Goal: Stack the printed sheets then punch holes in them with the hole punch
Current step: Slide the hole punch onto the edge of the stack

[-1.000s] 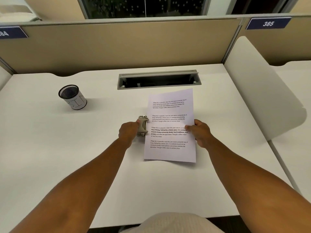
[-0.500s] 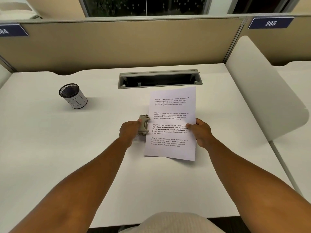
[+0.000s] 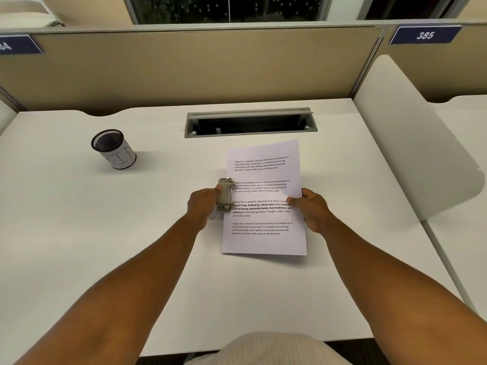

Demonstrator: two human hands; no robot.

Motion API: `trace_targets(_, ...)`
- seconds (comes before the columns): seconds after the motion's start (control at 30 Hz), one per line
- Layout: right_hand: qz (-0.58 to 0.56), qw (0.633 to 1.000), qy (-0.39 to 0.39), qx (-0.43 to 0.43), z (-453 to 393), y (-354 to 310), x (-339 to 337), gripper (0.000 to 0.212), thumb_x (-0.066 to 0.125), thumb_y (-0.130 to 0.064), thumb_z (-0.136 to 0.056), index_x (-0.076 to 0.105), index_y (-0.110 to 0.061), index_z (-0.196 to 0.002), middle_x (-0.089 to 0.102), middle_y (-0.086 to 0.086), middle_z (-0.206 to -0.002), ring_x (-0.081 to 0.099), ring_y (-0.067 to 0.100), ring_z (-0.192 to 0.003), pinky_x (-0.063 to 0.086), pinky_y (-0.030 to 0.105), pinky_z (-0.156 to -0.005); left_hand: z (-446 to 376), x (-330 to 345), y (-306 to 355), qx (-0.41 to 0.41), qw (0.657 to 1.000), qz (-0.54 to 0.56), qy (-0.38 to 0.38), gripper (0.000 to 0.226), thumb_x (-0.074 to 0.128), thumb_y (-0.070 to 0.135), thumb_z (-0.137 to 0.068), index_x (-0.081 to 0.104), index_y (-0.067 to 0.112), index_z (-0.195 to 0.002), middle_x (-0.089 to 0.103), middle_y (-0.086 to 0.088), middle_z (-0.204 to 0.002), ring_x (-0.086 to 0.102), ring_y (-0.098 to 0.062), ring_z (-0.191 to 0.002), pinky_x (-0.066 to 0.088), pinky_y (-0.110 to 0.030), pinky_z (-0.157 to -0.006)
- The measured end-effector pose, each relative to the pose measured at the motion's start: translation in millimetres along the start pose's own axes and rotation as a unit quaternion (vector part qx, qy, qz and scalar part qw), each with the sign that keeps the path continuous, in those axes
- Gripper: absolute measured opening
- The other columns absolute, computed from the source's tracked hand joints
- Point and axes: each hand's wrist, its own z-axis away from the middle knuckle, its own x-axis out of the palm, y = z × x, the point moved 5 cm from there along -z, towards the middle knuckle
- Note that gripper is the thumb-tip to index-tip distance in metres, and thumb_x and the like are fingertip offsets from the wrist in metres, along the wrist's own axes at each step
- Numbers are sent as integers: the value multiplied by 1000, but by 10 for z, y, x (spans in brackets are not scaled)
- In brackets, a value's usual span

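White printed sheets (image 3: pixel 266 219), grey hole punch (image 3: pixel 225 194)

Both bare forearms reach in from the bottom corners toward the middle of the frame. The left hand (image 3: pixel 204 204) is curled, fingers wrapped round the hole punch (image 3: pixel 224 194) — the right hand (image 3: pixel 312 209) pinches the right edge of the printed sheets (image 3: pixel 263 198), thumb on top.

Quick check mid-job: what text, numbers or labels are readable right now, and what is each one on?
"385": blue plate on the right partition.
"64", cut off by the frame edge: blue plate on the left partition.
"BIN", faint handwriting: mesh cup.
"Village life is a peaceful, close-knit, and nature-connected way of living...": paragraph repeated on the printed sheets.
Hole punch: no readable marking.
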Motion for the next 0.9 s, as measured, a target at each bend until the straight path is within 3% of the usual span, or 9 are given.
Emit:
trace_targets(0.2,0,1000,12,2,-44,-1,-24,21,67,-1,-83,69,-18,-94,73,6,-103,70,28,-90,58,39,-79,-8,36,-27,-4,1000,-23,-5,27,63,44,-74,59,18,-81,62,-3,-92,64,-36,-108,48,-42,-90)
trace_targets(0.4,10,1000,13,8,-67,9,-44,20,66,0,-83,69,-17,-94,73,7,-101,70,28,-87,58,40,-80,-68,68,-73,-6,999,-37,9,20,59,31,-91,59,11,-87,61,-9,-98,64,-37,-114,45,-39,-84)
trace_targets(0.57,51,999,18,11,-92,0,-67,23,64,-1,-85,66,-16,-102,71,5,-101,68,26,-87,56,34,-72,-113,98,-122,-15,998,-66,17,27,61,38,-91,63,11,-85,67,-13,-101,67,-33,-106,51,-39,-86)
trace_targets(0.67,85,996,21,9,-114,-11,-71,25,63,-2,-85,65,-17,-105,70,2,-98,68,21,-83,54,29,-66,-126,125,-153,-23,997,-73,2,25,62,43,-91,61,23,-76,66,-6,-97,62,-26,-91,52,-34,-82)
trace_targets(0.77,103,994,22,12,-153,0,-71,25,62,-2,-85,65,-19,-104,70,2,-100,67,22,-85,54,31,-71,-145,121,-162,-24,994,-101,29,34,61,45,-90,63,14,-75,70,-13,-97,66,-30,-93,54,-39,-95)
trace_targets(0.9,109,994,24,15,-184,22,-80,24,62,-2,-85,64,-20,-102,69,1,-98,67,19,-84,54,28,-67,-124,143,-125,-23,991,-125,48,40,59,46,-89,62,11,-70,71,-13,-87,67,-29,-88,55,-43,-93)
